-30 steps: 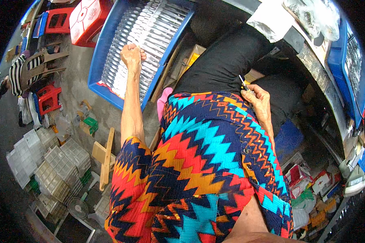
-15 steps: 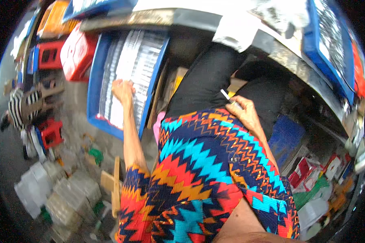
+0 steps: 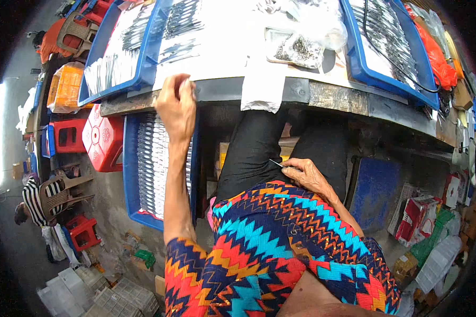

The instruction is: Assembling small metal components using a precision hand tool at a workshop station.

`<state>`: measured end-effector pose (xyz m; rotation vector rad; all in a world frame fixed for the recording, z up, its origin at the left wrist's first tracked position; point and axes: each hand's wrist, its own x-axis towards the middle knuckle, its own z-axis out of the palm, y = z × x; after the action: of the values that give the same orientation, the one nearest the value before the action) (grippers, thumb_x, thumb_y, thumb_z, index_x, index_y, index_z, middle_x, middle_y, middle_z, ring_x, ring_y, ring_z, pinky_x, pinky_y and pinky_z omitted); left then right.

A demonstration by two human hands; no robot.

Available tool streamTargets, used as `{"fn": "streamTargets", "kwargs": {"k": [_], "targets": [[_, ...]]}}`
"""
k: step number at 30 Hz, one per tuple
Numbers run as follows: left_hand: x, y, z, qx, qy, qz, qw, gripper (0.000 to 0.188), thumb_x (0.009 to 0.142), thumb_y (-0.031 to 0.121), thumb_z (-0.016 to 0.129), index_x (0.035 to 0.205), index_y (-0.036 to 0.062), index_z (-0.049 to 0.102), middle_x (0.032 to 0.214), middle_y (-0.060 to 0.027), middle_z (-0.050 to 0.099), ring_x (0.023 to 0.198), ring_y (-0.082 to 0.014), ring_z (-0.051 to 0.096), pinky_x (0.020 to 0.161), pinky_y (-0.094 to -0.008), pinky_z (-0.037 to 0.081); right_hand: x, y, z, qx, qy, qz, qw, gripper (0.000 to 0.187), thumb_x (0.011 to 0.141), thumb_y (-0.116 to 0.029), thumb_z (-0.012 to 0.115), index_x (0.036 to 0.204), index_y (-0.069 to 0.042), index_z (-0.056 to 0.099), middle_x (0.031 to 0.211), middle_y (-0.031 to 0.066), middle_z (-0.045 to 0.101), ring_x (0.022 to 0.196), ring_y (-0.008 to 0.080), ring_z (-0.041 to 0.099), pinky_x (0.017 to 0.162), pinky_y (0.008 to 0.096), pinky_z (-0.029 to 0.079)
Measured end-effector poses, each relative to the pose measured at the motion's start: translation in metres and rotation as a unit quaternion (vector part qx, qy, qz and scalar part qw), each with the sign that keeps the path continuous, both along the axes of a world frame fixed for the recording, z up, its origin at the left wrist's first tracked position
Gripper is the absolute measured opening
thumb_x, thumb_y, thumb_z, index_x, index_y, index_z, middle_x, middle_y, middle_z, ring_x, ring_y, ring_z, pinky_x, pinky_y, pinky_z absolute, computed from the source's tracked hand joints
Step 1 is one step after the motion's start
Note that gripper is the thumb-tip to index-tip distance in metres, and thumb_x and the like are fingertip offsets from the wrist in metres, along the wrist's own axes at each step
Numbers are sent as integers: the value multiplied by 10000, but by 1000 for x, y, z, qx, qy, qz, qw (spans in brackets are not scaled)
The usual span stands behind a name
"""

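My left hand (image 3: pixel 177 108) is above the near edge of the worktable (image 3: pixel 217 88), its fingers curled in; whatever they hold, if anything, is hidden. Below that arm stands a blue tray (image 3: pixel 148 220) lined with rows of slim silver metal pieces with oval loops (image 3: pixel 152 164). Over my lap, my right hand (image 3: pixel 307 175) pinches a thin pointed metal tool (image 3: pixel 276 162) between thumb and fingers. On the table in front of my left hand lie bunches of slim grey metal pieces (image 3: pixel 182 26), beside a blue tray (image 3: pixel 140 79) holding more of them.
Another blue tray (image 3: pixel 373 87) with metal pieces sits at the table's right, a black cable across it. Clear plastic bags (image 3: pixel 322 31) and a box of small dark parts (image 3: pixel 296 50) lie mid-table. A red stool (image 3: pixel 103 137) stands left; a person in stripes (image 3: pixel 34 201) sits beyond.
My left hand has risen out of the lower tray to the table edge. My right hand keeps the thin tool over my lap. The view has shifted, showing more of the tabletop.
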<state>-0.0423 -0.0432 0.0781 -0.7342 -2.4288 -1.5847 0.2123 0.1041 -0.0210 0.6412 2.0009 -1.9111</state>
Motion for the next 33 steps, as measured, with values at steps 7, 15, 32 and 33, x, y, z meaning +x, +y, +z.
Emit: {"fn": "streamTargets", "kwargs": {"k": [7,15,32,33], "targets": [[-75,36,-16,-251,292,-18,923,165,690,21,580,837,91,606,837,-92,562,830,-256,530,722,-348,437,2,-2,-8,-7,-5,-6,1000,309,812,-196,549,1010,39,585,617,37,528,519,88,458,461,248,376],[-92,36,-40,-265,348,-57,898,125,693,17,574,794,75,529,765,-82,535,772,-260,516,686,-380,386,4,-2,-10,-4,-9,-19,1000,328,802,-216,558,985,55,591,634,48,542,539,106,484,479,261,388],[12,30,5,4,340,-83,937,226,807,-25,540,1011,44,473,839,-93,571,717,-153,567,628,-249,467,13,7,-1,-95,-32,-62,993,227,812,-213,587,885,1,571,597,8,506,498,56,442,437,208,347],[27,32,2,0,296,-94,951,223,816,-13,537,1022,41,472,836,-80,572,716,-132,555,629,-238,461,12,8,-1,-114,-28,-71,991,231,812,-215,587,883,3,571,599,10,506,490,56,440,428,203,339]]}}
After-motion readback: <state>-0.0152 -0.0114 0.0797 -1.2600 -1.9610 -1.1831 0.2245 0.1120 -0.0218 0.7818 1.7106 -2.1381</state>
